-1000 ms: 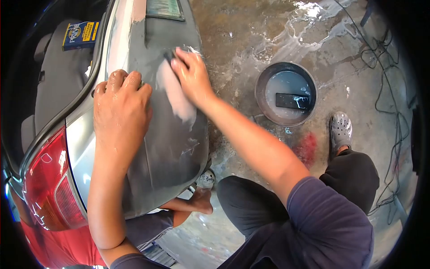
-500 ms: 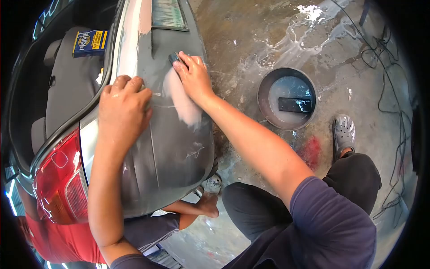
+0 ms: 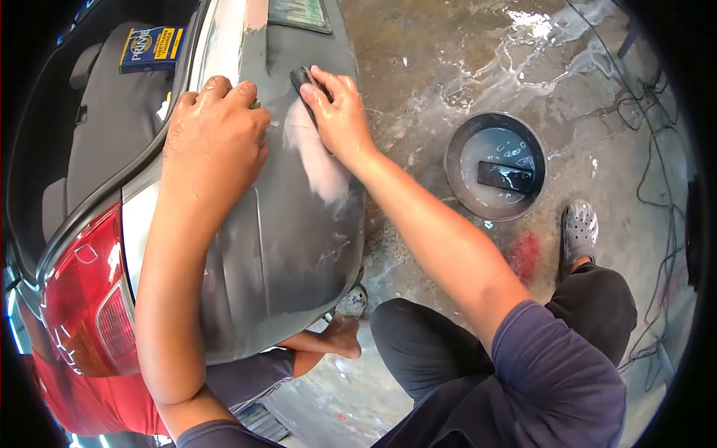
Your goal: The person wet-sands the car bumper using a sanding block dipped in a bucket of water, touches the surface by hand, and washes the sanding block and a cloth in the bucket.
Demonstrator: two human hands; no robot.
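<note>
Wet and curled, my left hand [image 3: 216, 138] is over the upper edge of the grey car bumper [image 3: 299, 246]. A small greenish bit shows past its fingertips; the rest of what it holds is hidden. My right hand [image 3: 340, 112] grips a dark sanding block [image 3: 305, 81] against the bumper, thumb on the near side and fingers over the far side. Just below the block lies a pale pinkish patch [image 3: 321, 168] in the grey coat. Left of the bumper is the red tail light [image 3: 89, 284].
A round bucket [image 3: 453, 175] of cloudy water holds a black block [image 3: 505, 177]. A blue-and-yellow box [image 3: 151, 50] lies in the open car trunk. Cables [image 3: 661, 187] trail over the wet floor. Another person in a red shirt [image 3: 97, 407] is close by at the lower left.
My left hand has moved up and to the right over the bumper edge. My right hand and the sanding block appear a little further right, as the whole view has shifted slightly.
</note>
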